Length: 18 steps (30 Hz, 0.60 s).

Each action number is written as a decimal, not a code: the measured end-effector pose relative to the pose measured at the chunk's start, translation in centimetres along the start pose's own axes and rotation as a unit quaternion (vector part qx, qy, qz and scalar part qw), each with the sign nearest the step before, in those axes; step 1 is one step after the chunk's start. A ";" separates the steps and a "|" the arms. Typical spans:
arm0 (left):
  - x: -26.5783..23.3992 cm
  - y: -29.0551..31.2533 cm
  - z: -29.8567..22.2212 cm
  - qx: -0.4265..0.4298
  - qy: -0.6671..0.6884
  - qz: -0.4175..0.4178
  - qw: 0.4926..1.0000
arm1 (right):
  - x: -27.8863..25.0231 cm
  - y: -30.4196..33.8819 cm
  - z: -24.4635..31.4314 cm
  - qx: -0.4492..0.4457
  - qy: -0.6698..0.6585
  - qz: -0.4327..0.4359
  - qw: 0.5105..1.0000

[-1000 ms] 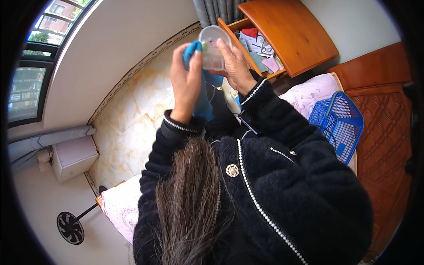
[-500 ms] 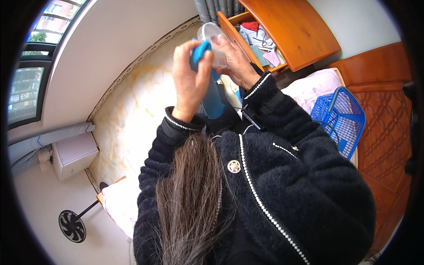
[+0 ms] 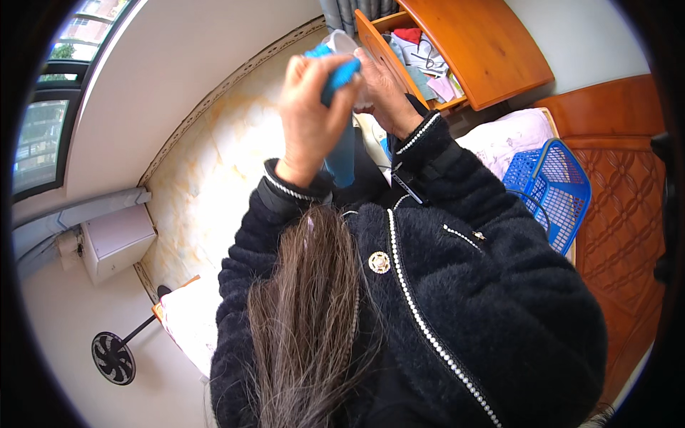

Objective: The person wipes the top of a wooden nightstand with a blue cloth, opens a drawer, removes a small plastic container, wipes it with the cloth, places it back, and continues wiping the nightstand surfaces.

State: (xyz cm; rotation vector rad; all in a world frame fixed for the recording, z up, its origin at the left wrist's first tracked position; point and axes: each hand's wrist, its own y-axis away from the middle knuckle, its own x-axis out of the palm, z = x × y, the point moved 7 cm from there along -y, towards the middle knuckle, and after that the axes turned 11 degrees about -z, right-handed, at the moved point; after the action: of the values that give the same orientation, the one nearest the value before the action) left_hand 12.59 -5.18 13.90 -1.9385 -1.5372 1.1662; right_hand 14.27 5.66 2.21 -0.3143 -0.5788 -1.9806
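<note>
Both my hands are raised together in front of me, above the pale floor. My right hand [image 3: 387,94] is closed round a clear plastic container [image 3: 342,41] with a round rim, tilted away from me. A blue cloth [image 3: 341,75] is pinched in the fingers of my left hand [image 3: 308,110] and pressed against the container's side. Its long tail hangs below my hand, and another bit of it shows at the container's rim. Part of the container is hidden behind my fingers and the cloth.
Beyond my right hand an orange wooden cabinet [image 3: 485,50] has its drawer [image 3: 382,44] pulled out, holding papers and a red item. A blue plastic basket [image 3: 553,189] lies on the bed at right. At left stand a white cabinet [image 3: 118,242] and a black fan [image 3: 114,357].
My left hand has shifted slightly right and turned, bringing the cloth across the container's side and up to its rim. The container has risen a little in the picture.
</note>
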 end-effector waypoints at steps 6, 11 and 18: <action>-1.0 -4.1 3.5 -0.015 0.026 -0.050 0.998 | 1.0 -0.3 0.1 -0.070 -0.003 0.007 0.998; 0.9 1.2 -2.3 0.034 -0.005 0.029 0.999 | -0.8 -0.9 0.1 -0.067 -0.049 -0.017 0.996; -0.6 -3.6 2.1 0.004 0.010 -0.036 0.999 | 1.5 0.3 -0.6 -0.006 -0.020 0.062 0.998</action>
State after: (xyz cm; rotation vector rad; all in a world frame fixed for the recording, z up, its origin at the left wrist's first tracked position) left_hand 8.71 -4.98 15.62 -1.8675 -1.5752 1.1172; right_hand 13.85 4.06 2.49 -0.3892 -0.5592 -1.8621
